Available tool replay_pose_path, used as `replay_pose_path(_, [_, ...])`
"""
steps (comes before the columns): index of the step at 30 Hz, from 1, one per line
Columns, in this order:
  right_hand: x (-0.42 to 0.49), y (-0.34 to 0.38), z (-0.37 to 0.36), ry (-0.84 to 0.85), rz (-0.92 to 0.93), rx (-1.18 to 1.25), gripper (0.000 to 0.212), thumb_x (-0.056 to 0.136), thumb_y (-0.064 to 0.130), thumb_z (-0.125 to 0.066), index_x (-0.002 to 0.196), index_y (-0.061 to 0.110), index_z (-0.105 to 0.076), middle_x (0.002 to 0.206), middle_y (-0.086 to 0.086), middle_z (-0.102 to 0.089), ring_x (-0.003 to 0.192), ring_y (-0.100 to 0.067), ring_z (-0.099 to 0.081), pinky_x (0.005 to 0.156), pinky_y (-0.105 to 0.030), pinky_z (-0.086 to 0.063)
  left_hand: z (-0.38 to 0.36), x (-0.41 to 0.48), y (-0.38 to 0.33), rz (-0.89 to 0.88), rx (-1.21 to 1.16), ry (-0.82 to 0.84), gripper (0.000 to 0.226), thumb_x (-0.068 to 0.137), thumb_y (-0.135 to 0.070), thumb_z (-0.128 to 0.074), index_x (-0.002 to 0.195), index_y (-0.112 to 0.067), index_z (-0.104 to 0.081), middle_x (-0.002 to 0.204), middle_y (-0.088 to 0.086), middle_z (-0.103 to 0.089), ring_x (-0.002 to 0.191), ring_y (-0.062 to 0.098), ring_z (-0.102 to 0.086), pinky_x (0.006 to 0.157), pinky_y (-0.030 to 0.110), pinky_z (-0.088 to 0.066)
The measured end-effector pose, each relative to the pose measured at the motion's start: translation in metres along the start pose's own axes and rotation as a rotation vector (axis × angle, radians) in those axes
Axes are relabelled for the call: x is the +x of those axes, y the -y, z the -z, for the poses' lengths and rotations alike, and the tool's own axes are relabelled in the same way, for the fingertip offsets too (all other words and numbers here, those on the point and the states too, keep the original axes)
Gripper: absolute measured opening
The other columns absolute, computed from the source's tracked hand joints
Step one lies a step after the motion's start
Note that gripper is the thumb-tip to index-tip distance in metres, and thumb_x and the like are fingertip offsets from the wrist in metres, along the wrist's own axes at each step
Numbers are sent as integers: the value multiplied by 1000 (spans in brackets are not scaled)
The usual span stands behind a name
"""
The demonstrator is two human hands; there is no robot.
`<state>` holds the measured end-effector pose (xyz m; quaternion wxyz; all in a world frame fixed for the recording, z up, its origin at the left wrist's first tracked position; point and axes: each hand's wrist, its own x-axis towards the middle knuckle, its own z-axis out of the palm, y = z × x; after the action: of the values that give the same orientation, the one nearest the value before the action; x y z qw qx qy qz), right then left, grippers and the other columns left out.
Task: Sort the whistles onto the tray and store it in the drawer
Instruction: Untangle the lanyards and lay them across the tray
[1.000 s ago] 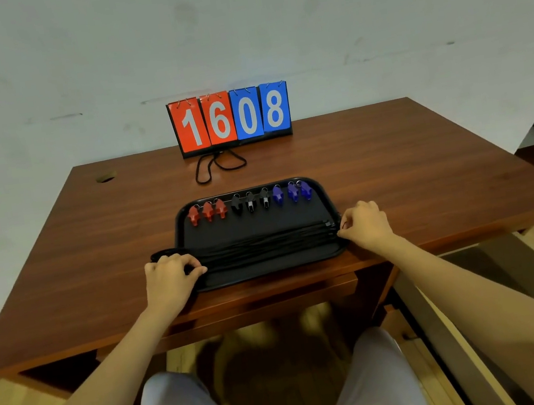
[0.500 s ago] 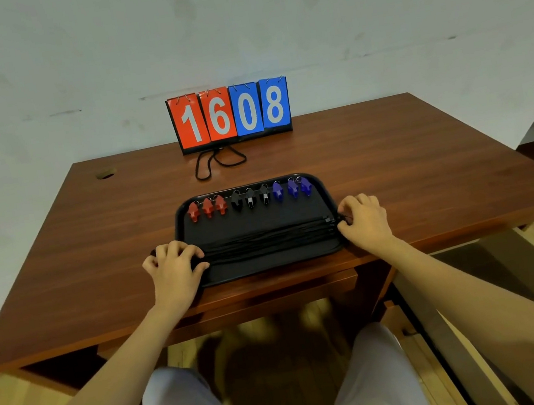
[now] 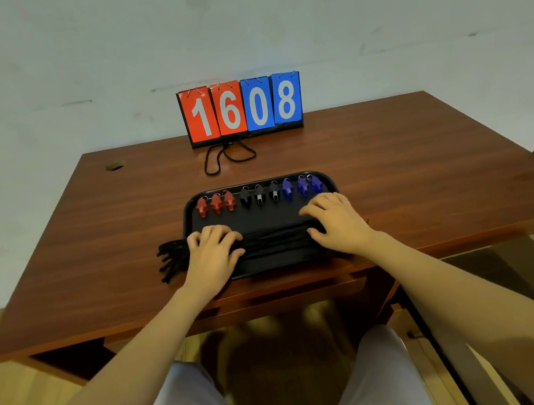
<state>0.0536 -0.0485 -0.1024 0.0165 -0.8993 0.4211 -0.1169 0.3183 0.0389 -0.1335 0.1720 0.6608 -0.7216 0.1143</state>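
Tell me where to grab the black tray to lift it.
Grip the tray by its two short ends, coming in from left and right: it is wide and shallow, whistles line the far rim, and the cord bundle overhangs its left end.

Wooden table (image 3: 425, 161), black tray (image 3: 271, 215), scoreboard (image 3: 242, 109)

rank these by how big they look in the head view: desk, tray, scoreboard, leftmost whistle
1. desk
2. tray
3. scoreboard
4. leftmost whistle
The tray sits nearer the camera than the scoreboard, so their true order is unsure.
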Motion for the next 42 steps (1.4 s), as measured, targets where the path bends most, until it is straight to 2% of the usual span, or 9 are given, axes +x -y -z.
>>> replay_pose_path(5, [61, 18, 14, 13, 44, -33, 51, 93, 25, -52, 142, 21, -39, 149, -4, -35, 145, -23, -17, 118, -49, -9, 14, 60, 1, -23, 99, -15, 28, 84, -26, -66, 109, -14, -64, 114, 8, -61, 113, 31, -53, 94, 45, -33])
replay_pose_path(8, [110, 18, 27, 47, 6, -120, 55, 94, 28, -49, 146, 24, -31, 157, -3, -19, 148, -22, -3, 118, -51, -2, 24, 104, 12, 16, 189, 88, 37, 90, -26, -54, 125, -12, -54, 134, 11, -47, 129, 31, -38, 104, 48, -24])
replay_pose_path(11, [159, 12, 32, 94, -23, -183, 54, 94, 25, -48, 145, 23, -31, 157, -5, -17, 148, -25, 1, 117, -54, -2, 25, 146, 34, 53, 274, 167, 42, 89, -23, -53, 130, -13, -49, 142, 11, -37, 136, 29, -26, 111, 49, -16])
replay_pose_path(15, [216, -1, 19, 192, -44, -169, 50, 96, 17, -42, 145, 19, -33, 156, -7, -19, 148, -26, -1, 118, -54, -4, 8, 188, 66, 103, 306, 270, 40, 89, -18, -51, 128, -12, -50, 145, 12, -34, 138, 30, -22, 113, 51, -13])
replay_pose_path(19, [269, -13, -9, 276, -77, -100, 48, 98, 12, -36, 146, 16, -31, 155, -8, -22, 147, -27, -5, 118, -52, -8, -18, 221, 92, 208, 199, 353, 39, 93, -23, -45, 130, -11, -49, 143, 13, -36, 136, 31, -26, 113, 50, -17])
replay_pose_path(25, [341, -18, -52, 262, -69, 87, 44, 96, 7, -38, 140, 8, -40, 146, -11, -37, 136, -27, -29, 110, -38, -32, -60, 262, 115, 354, 35, 397, 43, 95, -38, -43, 124, -8, -53, 131, 14, -49, 126, 32, -38, 103, 46, -31])
replay_pose_path(30, [383, -16, -78, 259, -104, 177, 45, 97, 7, -36, 142, 10, -36, 146, -11, -38, 134, -27, -35, 109, -36, -34, -91, 283, 127, 360, -72, 375, 51, 90, -46, -50, 127, -10, -50, 130, 12, -49, 124, 31, -41, 101, 44, -33])
replay_pose_path(38, [382, -21, -87, 245, -173, 216, 33, 94, 18, -53, 126, 13, -50, 127, -7, -53, 113, -23, -53, 94, -34, -47, -102, 290, 134, 453, -176, 362, 28, 95, -21, -49, 119, -8, -46, 115, 12, -61, 109, 31, -54, 92, 41, -39])
replay_pose_path(42, [372, -22, -81, 334, -205, 229, 25, 95, 16, -51, 119, 11, -53, 122, -8, -52, 107, -24, -55, 88, -33, -46, -98, 289, 129, 480, -216, 451, 38, 96, -14, -45, 134, -12, -40, 127, 12, -55, 116, 32, -51, 97, 43, -37])
